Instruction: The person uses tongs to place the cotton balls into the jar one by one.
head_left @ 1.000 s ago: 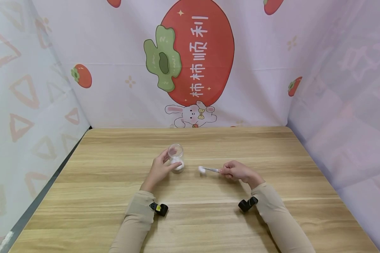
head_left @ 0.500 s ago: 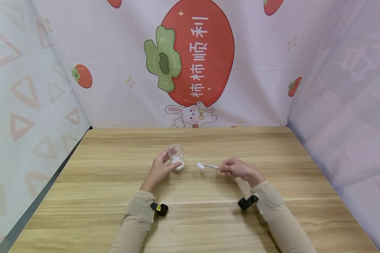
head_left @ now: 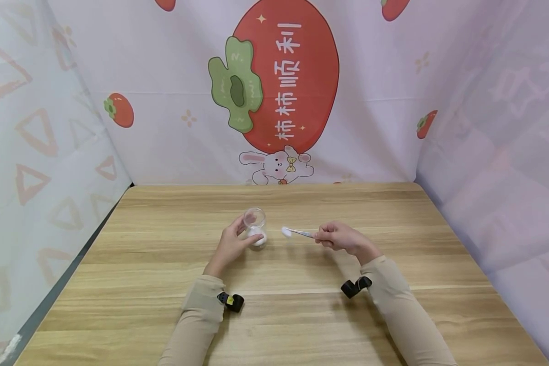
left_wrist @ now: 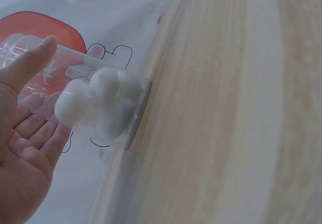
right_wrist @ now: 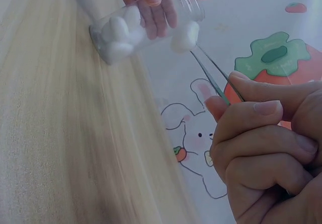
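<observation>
A clear jar (head_left: 255,218) stands upright on the table, its mouth uncovered, with several white cotton balls (left_wrist: 105,95) at its bottom. My left hand (head_left: 232,243) holds the jar from the left, thumb on the near side and fingers round the far side. To the right, my right hand (head_left: 343,238) pinches metal tweezers (head_left: 301,233) between thumb and fingers. One cotton ball (right_wrist: 184,36) is caught in the tweezers' tips, above the table and apart from the jar in the head view.
The wooden table (head_left: 274,315) ends at a printed cloth backdrop (head_left: 370,127) behind. Cloth panels flank it on the left and right. Each wrist wears a small black camera.
My right hand has risen and shifted slightly left, bringing the tweezers and their cotton ball up and nearer the jar. The left hand and jar have stayed in place.
</observation>
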A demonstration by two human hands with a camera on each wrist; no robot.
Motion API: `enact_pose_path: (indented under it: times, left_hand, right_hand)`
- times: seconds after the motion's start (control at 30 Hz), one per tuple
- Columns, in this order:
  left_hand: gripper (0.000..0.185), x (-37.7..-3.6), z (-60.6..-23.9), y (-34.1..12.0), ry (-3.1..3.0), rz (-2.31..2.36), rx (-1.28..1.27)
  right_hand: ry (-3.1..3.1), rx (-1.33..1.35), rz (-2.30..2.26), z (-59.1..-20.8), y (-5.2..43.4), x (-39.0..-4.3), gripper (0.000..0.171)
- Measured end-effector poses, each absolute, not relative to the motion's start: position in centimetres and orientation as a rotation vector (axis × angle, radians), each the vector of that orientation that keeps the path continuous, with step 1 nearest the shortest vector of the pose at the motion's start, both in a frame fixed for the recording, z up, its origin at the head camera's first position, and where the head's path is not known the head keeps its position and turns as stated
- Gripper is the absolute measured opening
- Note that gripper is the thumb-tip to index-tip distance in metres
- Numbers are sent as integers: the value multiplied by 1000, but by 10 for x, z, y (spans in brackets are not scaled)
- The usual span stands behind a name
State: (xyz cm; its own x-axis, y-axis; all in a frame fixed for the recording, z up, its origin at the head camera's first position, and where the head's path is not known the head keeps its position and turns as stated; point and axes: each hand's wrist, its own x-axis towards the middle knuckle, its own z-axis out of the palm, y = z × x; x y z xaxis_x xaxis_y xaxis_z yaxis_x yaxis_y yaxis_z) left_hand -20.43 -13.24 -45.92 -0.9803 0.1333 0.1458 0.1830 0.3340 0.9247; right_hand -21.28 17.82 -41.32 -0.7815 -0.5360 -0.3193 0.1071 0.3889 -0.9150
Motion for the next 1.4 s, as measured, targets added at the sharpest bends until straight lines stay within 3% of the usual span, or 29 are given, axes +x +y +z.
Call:
enact_pose_path:
  times: [0.97, 1.4]
  left_hand:
    - [73, -204, -461, -133, -2531, -1765, -293]
    - [72, -206, -462, -132, -2507, -1767, -317]
  right_hand:
    - [2040, -398, -1474, -391, 157, -219, 24]
    - [2166, -335, -1393, -409, 167, -222, 33]
